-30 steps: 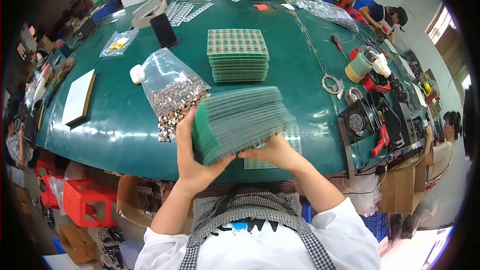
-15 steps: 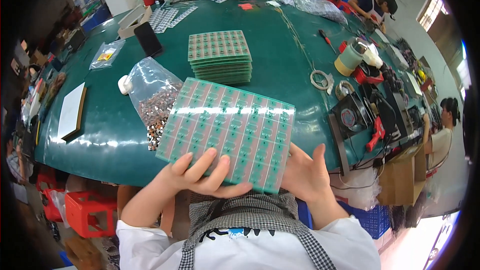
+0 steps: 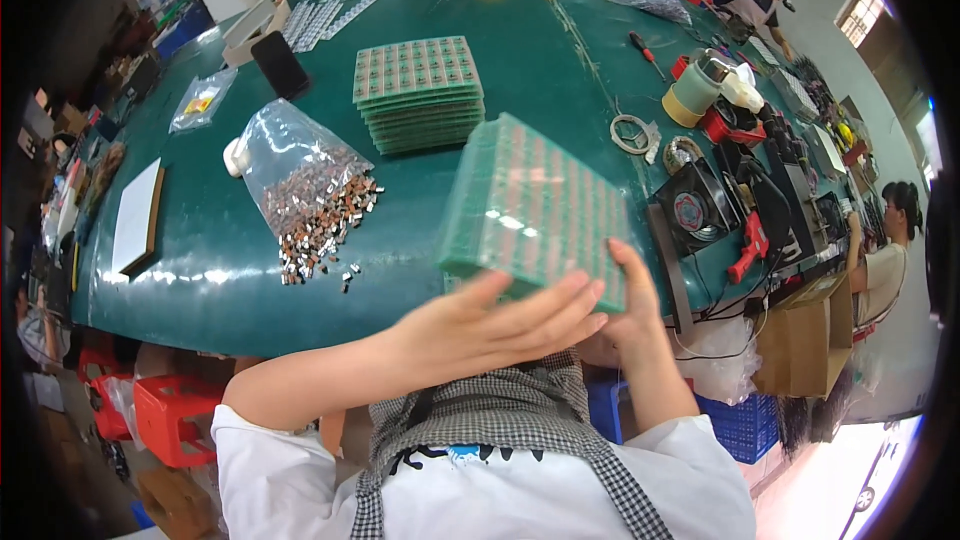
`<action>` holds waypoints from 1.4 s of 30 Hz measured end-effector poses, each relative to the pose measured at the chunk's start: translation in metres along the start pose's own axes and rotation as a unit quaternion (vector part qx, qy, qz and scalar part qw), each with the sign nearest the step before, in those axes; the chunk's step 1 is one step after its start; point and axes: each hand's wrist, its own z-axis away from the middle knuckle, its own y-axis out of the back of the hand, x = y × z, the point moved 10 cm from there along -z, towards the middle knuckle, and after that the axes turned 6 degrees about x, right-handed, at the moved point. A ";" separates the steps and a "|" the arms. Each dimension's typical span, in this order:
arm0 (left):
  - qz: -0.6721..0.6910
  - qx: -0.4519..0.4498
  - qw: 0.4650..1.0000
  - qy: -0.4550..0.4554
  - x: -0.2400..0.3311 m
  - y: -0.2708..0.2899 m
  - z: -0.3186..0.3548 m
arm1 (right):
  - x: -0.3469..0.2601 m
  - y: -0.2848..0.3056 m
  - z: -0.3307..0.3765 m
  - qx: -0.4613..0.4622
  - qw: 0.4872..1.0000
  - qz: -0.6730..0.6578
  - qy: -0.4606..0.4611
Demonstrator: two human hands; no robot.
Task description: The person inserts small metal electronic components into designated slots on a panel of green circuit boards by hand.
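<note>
A thick stack of green circuit board panels is tilted in the air in front of me, slightly blurred. My left hand is closed along its near lower edge, fingers stretched across the side. On the right, my right hand grips the lower right corner, thumb up against the edge; its other fingers are partly hidden. Beyond, to the left, another stack of circuit board panels rests on the table. A clear plastic bag lies left of it, with small metal-and-brown components spilling from its mouth.
The green table carries a white board and a dark phone on the left. At right are a tape roll, a fan, a red-handled tool and a flask. Co-workers sit around the table.
The held stack has swung right and tilted up, showing its thick side. My left hand has moved right with it. The spilled components are now uncovered.
</note>
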 end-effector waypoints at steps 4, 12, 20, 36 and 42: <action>0.346 0.056 0.740 0.574 -0.121 -0.041 0.094 | -0.049 0.034 -0.014 -0.002 0.997 0.065 0.034; 0.623 -0.167 0.311 0.698 0.008 -0.135 0.160 | 0.002 0.016 -0.037 -0.047 0.960 0.275 -0.034; 0.516 -0.110 0.471 0.707 0.009 -0.137 0.169 | -0.002 -0.015 -0.028 -0.075 0.868 0.490 0.039; 0.619 -0.034 0.237 0.748 0.014 -0.155 0.165 | -0.006 -0.002 -0.044 0.000 0.934 0.353 -0.060; 0.513 0.062 0.513 0.686 -0.029 -0.120 0.163 | -0.018 -0.020 -0.040 -0.088 0.916 0.378 0.101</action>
